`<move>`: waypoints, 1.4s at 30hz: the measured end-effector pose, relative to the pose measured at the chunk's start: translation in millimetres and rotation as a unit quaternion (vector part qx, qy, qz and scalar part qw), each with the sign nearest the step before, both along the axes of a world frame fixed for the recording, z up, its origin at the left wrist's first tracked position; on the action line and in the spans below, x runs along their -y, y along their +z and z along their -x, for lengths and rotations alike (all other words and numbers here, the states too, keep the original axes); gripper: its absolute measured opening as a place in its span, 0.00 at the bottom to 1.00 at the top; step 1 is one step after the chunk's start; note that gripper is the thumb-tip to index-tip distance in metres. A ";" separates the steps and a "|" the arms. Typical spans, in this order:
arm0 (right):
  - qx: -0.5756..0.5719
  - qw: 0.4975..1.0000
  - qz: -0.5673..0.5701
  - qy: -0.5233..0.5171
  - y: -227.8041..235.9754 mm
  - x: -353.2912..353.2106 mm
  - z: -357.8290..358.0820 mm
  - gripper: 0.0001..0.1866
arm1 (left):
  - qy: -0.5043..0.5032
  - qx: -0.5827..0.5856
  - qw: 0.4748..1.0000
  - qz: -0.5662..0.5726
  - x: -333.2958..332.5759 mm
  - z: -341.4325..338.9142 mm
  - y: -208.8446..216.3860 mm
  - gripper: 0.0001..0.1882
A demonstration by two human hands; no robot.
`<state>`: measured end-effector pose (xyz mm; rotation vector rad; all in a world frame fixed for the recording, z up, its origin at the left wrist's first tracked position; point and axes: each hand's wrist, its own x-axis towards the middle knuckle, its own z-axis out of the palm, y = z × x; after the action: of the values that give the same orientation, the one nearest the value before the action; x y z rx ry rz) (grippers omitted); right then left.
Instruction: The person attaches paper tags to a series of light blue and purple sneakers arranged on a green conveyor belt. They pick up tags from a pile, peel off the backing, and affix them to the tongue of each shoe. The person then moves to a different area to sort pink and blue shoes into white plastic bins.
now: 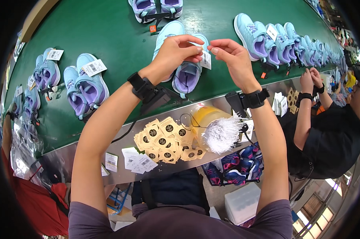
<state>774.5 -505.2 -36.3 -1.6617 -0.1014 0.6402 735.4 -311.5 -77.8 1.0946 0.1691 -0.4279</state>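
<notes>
My left hand point(173, 55) and my right hand point(236, 60) are raised over a pair of light blue shoes with purple lining point(186, 78), fingertips close together but apart. Each hand has its thumb and fingers brought together in a pinch; what they hold, if anything, is too small to make out. A white barcode tag point(206, 60) shows just below my left fingertips, against the shoe. My left hand partly hides the pair.
Further pairs of shoes point(86, 85) stand left, with a long row point(249, 38) at right on the green belt point(120, 32). On the metal ledge lie tan cards point(162, 137), white tags point(138, 161) and a yellow tub point(204, 117) of white plastic fasteners point(224, 133). A co-worker point(323, 131) sits right.
</notes>
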 end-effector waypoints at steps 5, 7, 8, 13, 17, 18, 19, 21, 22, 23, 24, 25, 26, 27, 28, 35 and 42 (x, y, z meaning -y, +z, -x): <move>-0.009 1.000 0.009 0.012 -0.8 -6.6 -2.1 0.13 | -0.025 0.023 0.999 -0.014 -2.1 0.8 0.5 0.20; -0.003 1.000 0.013 0.021 -5.4 -6.7 -4.0 0.13 | -0.032 0.027 0.999 -0.018 -3.6 -0.2 0.7 0.21; -0.007 1.000 0.014 0.021 -5.6 -7.4 -4.2 0.13 | -0.034 0.032 0.999 -0.023 -4.2 -0.4 0.9 0.22; -0.019 0.999 0.024 0.042 -7.1 -12.0 -4.3 0.12 | -0.045 0.044 0.997 -0.049 -8.5 1.2 1.0 0.23; -0.005 0.998 0.038 0.050 -7.3 -14.9 -4.1 0.10 | -0.068 0.054 0.993 -0.075 -10.4 0.0 -0.4 0.22; -0.004 0.998 0.038 0.052 -6.0 -15.7 -4.8 0.10 | -0.074 0.057 0.992 -0.081 -11.6 -1.9 1.1 0.22; -0.003 0.998 0.039 0.054 -5.2 -16.1 -5.0 0.10 | -0.075 0.062 0.992 -0.077 -13.0 -2.3 1.1 0.22; -0.013 0.998 0.042 0.042 -6.0 -17.7 -4.6 0.10 | -0.070 0.063 0.994 -0.051 -13.7 -1.8 -2.7 0.22; -0.018 0.998 0.043 0.036 -6.9 -18.4 -4.0 0.10 | -0.068 0.064 0.995 -0.038 -14.0 -1.6 -4.5 0.22; -0.016 0.998 0.043 0.040 -7.9 -18.5 -2.9 0.10 | -0.072 0.061 0.995 -0.044 -15.4 -1.5 -6.3 0.22; -0.012 0.998 0.043 0.045 -7.6 -18.2 -2.1 0.10 | -0.076 0.063 0.994 -0.054 -15.3 -1.4 -6.0 0.22; -0.008 0.998 0.044 0.049 -7.5 -18.2 -1.5 0.10 | -0.081 0.066 0.993 -0.063 -14.7 -1.3 -5.8 0.22; 0.001 0.997 0.045 0.055 -8.2 -18.9 -2.7 0.10 | -0.085 0.068 0.991 -0.073 -14.7 -1.2 -5.5 0.21; 0.010 0.997 0.049 0.059 -8.8 -18.2 -3.9 0.10 | -0.087 0.065 0.991 -0.074 -14.6 -1.4 -4.3 0.21; 0.018 0.996 0.054 0.063 -8.7 -18.7 -3.9 0.10 | -0.087 0.064 0.991 -0.080 -16.2 -0.7 -4.4 0.21; 0.035 0.994 0.052 0.088 -12.2 -23.3 -3.6 0.10 | -0.085 0.041 0.991 -0.092 -22.5 1.5 -9.9 0.22; 0.107 0.983 0.064 0.137 -19.0 -29.7 0.1 0.09 | -0.070 0.041 0.993 -0.085 -26.5 7.2 -15.6 0.25</move>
<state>774.4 -475.4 -55.2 -1.8560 -0.4578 0.6836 728.2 -285.0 -93.4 1.2953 0.0572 -0.4994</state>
